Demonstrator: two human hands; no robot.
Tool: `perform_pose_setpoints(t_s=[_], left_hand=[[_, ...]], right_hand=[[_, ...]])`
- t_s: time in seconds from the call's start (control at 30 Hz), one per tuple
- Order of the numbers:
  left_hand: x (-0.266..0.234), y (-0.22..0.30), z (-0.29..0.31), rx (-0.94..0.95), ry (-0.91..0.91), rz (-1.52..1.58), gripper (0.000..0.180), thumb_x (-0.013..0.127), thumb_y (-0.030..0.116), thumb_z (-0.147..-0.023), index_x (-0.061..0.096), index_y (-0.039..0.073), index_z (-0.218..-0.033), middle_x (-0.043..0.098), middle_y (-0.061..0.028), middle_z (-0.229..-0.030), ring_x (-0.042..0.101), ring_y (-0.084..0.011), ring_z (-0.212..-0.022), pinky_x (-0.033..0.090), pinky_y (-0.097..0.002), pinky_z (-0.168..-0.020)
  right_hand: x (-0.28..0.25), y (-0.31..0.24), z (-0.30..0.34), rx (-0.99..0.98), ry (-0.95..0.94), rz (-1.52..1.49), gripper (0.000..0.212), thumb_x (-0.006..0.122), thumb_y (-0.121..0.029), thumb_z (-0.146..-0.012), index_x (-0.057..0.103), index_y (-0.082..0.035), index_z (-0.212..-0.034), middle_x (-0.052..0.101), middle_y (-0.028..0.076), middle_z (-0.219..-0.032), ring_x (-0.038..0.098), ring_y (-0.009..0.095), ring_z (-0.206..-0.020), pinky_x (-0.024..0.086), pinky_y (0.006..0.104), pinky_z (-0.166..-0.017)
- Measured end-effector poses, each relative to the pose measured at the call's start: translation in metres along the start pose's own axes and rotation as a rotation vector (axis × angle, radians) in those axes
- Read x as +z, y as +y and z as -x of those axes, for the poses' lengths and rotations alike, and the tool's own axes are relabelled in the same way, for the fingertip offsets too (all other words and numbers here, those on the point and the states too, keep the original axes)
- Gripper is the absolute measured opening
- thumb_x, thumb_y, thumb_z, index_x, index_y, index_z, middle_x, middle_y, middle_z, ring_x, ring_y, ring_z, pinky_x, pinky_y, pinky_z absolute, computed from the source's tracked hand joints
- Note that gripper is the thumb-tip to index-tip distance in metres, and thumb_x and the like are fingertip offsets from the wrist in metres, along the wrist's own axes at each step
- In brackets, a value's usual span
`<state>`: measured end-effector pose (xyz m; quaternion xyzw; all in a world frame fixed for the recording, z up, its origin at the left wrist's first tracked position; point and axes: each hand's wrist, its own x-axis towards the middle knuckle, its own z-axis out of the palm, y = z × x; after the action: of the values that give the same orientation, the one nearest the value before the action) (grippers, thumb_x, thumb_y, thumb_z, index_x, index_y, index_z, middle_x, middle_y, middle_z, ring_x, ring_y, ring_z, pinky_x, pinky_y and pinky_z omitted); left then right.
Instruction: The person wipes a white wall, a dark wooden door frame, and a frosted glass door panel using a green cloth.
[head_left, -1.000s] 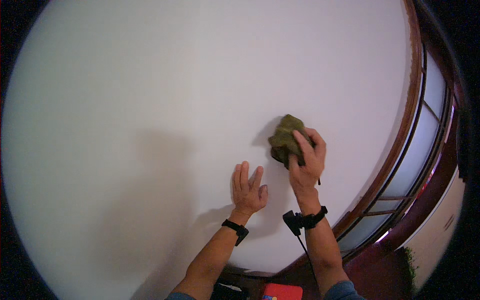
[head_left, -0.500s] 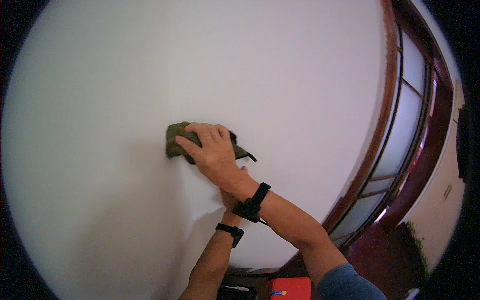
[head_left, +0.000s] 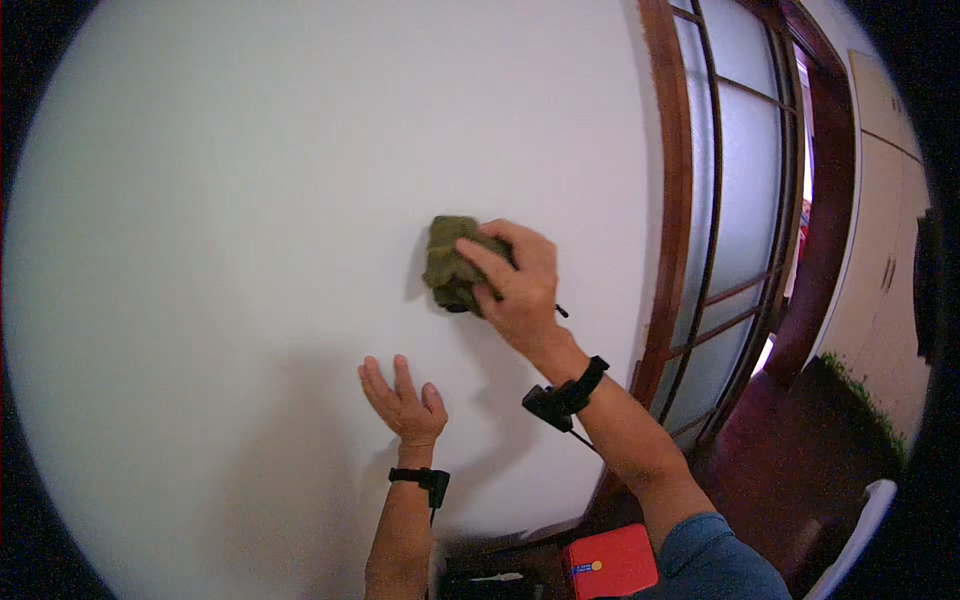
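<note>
My right hand (head_left: 525,285) presses a bunched olive-green cloth (head_left: 450,262) against the white wall (head_left: 250,180), its fingers and thumb bent round the cloth's right side. A thin dark end (head_left: 562,311) sticks out just right of that hand; whether it belongs to the cloth is hidden. Lower and to the left, my left hand (head_left: 405,405) is at the wall with its fingers apart and holds nothing. From this view I cannot tell whether it touches the wall. Each wrist wears a black strap with a small black box.
To the right stands a brown-framed door (head_left: 740,190) with frosted panes, and beyond it pale cupboard doors (head_left: 880,230). A red box (head_left: 612,560) is at the bottom, beside dark items (head_left: 490,585). The dark reddish floor (head_left: 750,470) spreads at lower right.
My right hand and the cloth have shifted right in the picture. My left hand, mostly hidden behind the right arm before, is now apart from it, lower left. The view has turned rightward.
</note>
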<state>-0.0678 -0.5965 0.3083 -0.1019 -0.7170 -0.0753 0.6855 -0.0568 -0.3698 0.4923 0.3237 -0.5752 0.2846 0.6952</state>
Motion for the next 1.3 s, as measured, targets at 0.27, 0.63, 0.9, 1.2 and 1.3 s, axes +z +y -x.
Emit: perform_pose_setpoints(t_s=[0.27, 0.63, 0.9, 1.2, 1.3], left_hand=[[-0.003, 0.004, 0.000, 0.022, -0.011, -0.034, 0.065, 0.048, 0.033, -0.104, 0.035, 0.006, -0.162, 0.022, -0.0333, -0.168, 0.019, -0.0546, -0.155, 0.017, -0.0688, -0.123], [-0.015, 0.019, -0.023, 0.028, 0.013, -0.054, 0.065, 0.046, 0.035, -0.105, 0.036, 0.003, -0.161, 0.024, -0.0342, -0.167, 0.021, -0.0565, -0.154, 0.018, -0.0687, -0.123], [-0.030, 0.025, -0.043, -0.013, 0.018, -0.052, 0.060, 0.054, 0.026, -0.096, 0.050, 0.004, -0.152, 0.033, -0.0323, -0.159, 0.036, -0.0548, -0.144, 0.035, -0.0671, -0.116], [-0.031, 0.014, -0.031, -0.053, 0.014, 0.017, 0.058, 0.059, 0.029, -0.094, 0.058, 0.009, -0.148, 0.039, -0.0312, -0.157, 0.039, -0.0506, -0.144, 0.037, -0.0628, -0.115], [-0.027, 0.012, -0.029, -0.080, 0.033, -0.007, 0.054, 0.055, 0.034, -0.098, 0.061, 0.013, -0.147, 0.039, -0.0275, -0.160, 0.039, -0.0473, -0.145, 0.037, -0.0601, -0.116]], right_hand=[[-0.095, 0.101, 0.030, 0.227, 0.152, 0.396, 0.062, 0.076, 0.001, -0.067, 0.074, -0.013, -0.128, 0.064, 0.014, -0.130, 0.057, 0.035, -0.123, 0.039, 0.0497, -0.111], [-0.086, 0.098, 0.012, 0.425, 0.358, 0.188, 0.061, 0.061, 0.009, -0.074, 0.072, -0.008, -0.132, 0.061, 0.017, -0.133, 0.058, 0.036, -0.126, 0.045, 0.0450, -0.113], [-0.033, 0.035, -0.041, 0.327, 0.253, -0.013, 0.061, 0.062, 0.009, -0.073, 0.073, -0.009, -0.130, 0.061, 0.016, -0.132, 0.058, 0.034, -0.126, 0.046, 0.0439, -0.113], [0.060, -0.058, -0.074, 0.064, 0.059, -0.060, 0.062, 0.072, 0.003, -0.069, 0.074, -0.014, -0.128, 0.063, 0.014, -0.132, 0.057, 0.034, -0.122, 0.042, 0.0478, -0.106], [0.086, -0.084, -0.083, -0.005, 0.036, -0.099, 0.067, 0.075, 0.003, -0.066, 0.073, -0.016, -0.130, 0.063, 0.014, -0.132, 0.058, 0.034, -0.121, 0.042, 0.0487, -0.105]])
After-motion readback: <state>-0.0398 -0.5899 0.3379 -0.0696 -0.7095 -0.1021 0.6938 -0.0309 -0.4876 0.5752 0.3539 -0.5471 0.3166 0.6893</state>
